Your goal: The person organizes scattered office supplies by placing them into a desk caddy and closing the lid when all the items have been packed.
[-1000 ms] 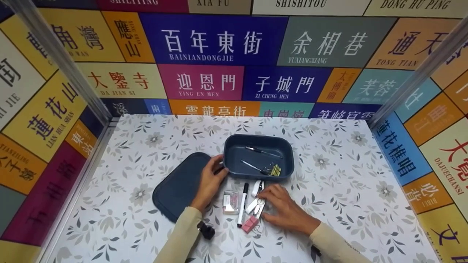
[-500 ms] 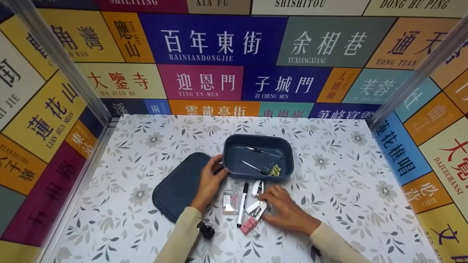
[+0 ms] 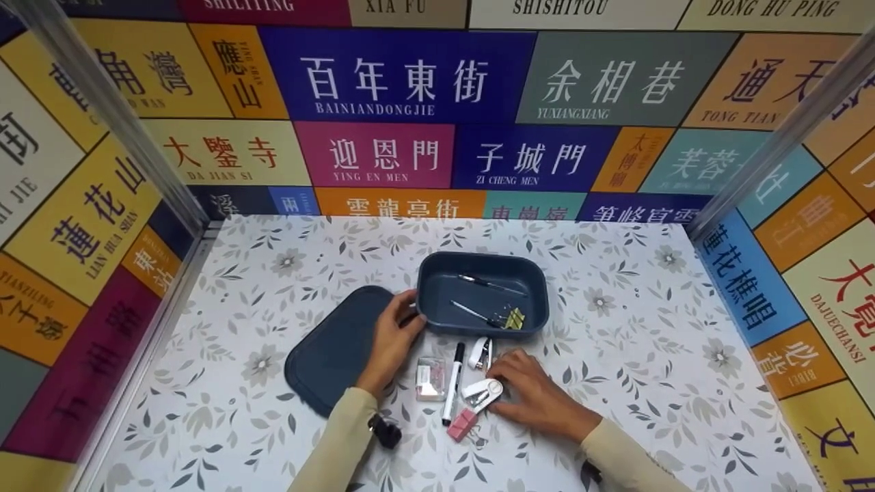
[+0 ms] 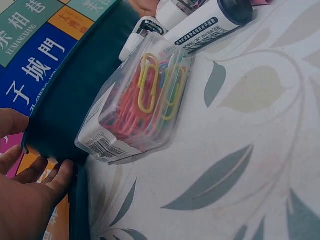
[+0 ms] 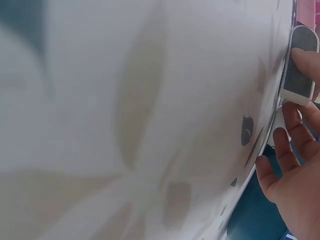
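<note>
Stapler (image 3: 484,391) swiveled slightly, pinched in the right hand (image 3: 536,396), seemingly light, stiff, best held mid-sides; left hand (image 3: 393,338) loosely touched box (image 3: 439,287).

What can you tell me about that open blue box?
The dark blue box is a rounded rectangle, smooth-walled and apparently plastic. It sits upright and uncovered on the flowered table. Inside lie two pens and a yellow clip-like piece. The left hand touches its left end.
</note>
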`<state>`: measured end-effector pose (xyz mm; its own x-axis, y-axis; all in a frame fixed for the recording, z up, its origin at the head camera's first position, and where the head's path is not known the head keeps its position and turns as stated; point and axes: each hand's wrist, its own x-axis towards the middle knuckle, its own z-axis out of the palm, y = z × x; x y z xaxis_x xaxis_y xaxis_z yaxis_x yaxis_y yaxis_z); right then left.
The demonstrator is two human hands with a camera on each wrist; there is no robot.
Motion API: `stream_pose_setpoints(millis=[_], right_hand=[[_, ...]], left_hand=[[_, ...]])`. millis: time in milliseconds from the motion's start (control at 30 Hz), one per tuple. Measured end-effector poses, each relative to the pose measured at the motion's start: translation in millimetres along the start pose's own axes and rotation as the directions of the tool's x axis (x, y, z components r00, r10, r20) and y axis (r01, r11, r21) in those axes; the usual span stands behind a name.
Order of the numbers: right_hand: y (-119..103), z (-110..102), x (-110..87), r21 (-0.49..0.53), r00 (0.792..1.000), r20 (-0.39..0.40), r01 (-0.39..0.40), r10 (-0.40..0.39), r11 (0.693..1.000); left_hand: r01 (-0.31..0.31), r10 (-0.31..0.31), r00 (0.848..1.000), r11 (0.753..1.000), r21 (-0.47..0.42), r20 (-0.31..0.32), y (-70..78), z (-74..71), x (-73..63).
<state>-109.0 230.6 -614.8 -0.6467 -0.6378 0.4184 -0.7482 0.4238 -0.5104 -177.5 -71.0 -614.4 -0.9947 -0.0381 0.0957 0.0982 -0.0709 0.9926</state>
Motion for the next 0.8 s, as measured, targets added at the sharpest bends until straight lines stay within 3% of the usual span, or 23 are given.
stream_pose_setpoints(millis=[367,667,800], right_hand=[[0.9,-1.8,-2.9,0.172,0.999,-0.019,-0.04,0.043,0.984],[-0.5,-0.1,-4.9,0.254,0.992,-0.098,-0.051,0.078,0.966],[0.6,2.3,-5.5,0.266,0.987,-0.149,-0.019,0.061,0.964]], left_hand=[[-0.023,0.023,1.0,1.0,-0.016,0.01,2.2,-0.1,0.6],[-0.002,0.002,1.0,1.0,0.009,0.018,0.8,-1.5,-1.6],[-0.006,0.006,1.0,1.0,0.003,0.017,0.3,-0.6,-1.8]])
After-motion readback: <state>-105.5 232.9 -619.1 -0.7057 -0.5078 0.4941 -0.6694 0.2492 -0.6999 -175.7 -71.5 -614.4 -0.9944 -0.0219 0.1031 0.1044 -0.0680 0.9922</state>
